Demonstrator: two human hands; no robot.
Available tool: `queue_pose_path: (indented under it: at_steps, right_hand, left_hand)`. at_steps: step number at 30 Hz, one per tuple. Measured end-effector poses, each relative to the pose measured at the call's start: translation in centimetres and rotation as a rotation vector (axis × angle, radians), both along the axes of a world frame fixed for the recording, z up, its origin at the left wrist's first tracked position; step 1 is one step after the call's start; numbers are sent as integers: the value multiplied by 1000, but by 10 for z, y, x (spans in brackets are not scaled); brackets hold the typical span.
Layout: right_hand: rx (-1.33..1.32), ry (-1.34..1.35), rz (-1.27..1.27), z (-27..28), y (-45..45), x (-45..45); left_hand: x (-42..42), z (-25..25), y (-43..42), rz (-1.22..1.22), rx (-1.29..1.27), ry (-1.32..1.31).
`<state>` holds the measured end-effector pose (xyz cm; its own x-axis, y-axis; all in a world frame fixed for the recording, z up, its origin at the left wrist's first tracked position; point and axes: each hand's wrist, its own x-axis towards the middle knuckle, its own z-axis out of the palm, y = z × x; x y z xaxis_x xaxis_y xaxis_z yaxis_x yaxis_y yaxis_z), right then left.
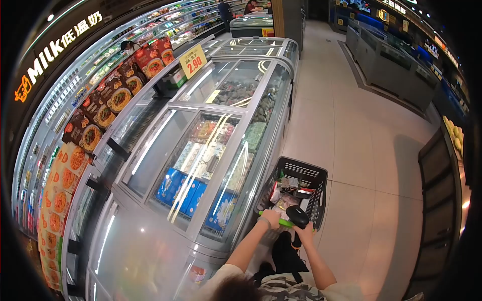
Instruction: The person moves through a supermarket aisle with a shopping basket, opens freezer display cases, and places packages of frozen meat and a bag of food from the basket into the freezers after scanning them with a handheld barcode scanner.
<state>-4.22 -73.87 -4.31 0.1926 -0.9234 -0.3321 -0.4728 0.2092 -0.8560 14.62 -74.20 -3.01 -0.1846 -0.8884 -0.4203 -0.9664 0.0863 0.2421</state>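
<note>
My left hand (271,219) is wrapped around the left part of the green handle (283,221) of a shopping cart. Over the right part of that handle, my right hand (304,234) is closed, with a bit of green showing beyond it. Just by the right hand is a rounded black device (297,216) that looks like a barcode scanner; how it is held up is hidden. In front of both hands sits the cart's black perforated basket (317,175). Several packaged goods (288,194) lie inside, too small to name exactly.
A long glass-topped freezer (201,220) runs close along the left, with a yellow price sign (193,61) on it. Tiled aisle floor (361,150) stretches ahead and right. Grey counters (391,65) and a dark stand (437,200) line the right side. People (225,14) are far ahead.
</note>
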Motion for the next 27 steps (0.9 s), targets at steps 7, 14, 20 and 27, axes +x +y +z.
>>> queue_pose_path:
  at_steps: [7,14,20,27]
  right_hand:
    - [-175,-43,-53,-7,-100,14]
    - [5,157,-13,2,-194,19]
    - [27,130,-38,-6,-280,25]
    - [-70,68,-22,-26,-391,30]
  left_hand:
    - [9,1,-109,7,63,-15]
    - [16,-8,-209,-38,100,-56]
    - [20,-17,-292,-13,91,-50]
    - [28,-42,-399,-37,-22,-17]
